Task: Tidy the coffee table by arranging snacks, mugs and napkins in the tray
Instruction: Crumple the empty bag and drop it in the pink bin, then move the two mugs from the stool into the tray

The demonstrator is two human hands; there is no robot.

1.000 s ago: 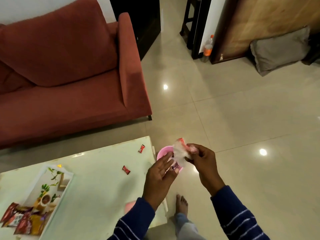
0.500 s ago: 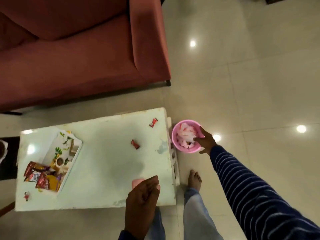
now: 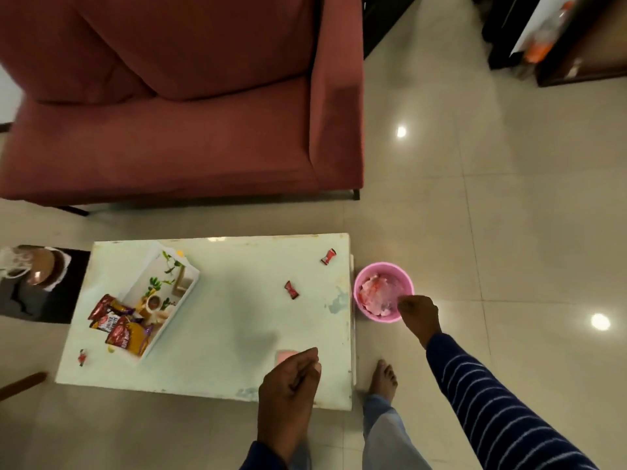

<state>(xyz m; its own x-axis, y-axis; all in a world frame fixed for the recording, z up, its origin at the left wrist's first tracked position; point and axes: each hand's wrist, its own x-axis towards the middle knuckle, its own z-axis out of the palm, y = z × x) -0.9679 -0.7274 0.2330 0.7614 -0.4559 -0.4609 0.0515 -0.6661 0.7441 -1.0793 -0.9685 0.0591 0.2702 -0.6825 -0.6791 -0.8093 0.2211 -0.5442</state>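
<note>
- Head view, from largest down: a red sofa (image 3: pixel 176 96) fills the upper left, standing on a glossy tiled floor (image 3: pixel 509 215).
- Pale coffee-table surface (image 3: pixel 220 317) lies in front of the sofa, worn at its edges.
- White tray (image 3: pixel 190 283) with a leaf print sits tilted on the left part of the surface; several snack packets (image 3: pixel 122 329) are heaped at its near end, one corner hanging over the tray's rim, and a small mug (image 3: pixel 153 302) stands inside it just beyond them.
- Pink bin (image 3: pixel 376 313) stands on the floor, just beside the right edge of the surface, holding crumpled white and red wrappers.
- Right hand (image 3: pixel 419 313), in a striped dark sleeve, reaches over the bin's near rim — its grip is curled downward; whether it holds anything cannot be told.
- Left hand (image 3: pixel 290 385) hovers over the near edge of the surface, fingers loosely curled — nothing seen in its grip.
- Pink flat item (image 3: pixel 283 356) lies on the surface, partly hidden behind the left hand.
- Two small red candies rest loose on the right part of the surface: one (image 3: pixel 291 290) towards the middle, the other (image 3: pixel 328 257) near the far right corner.
- Tiny red wrapper (image 3: pixel 82 357) lies near the left front corner.
</note>
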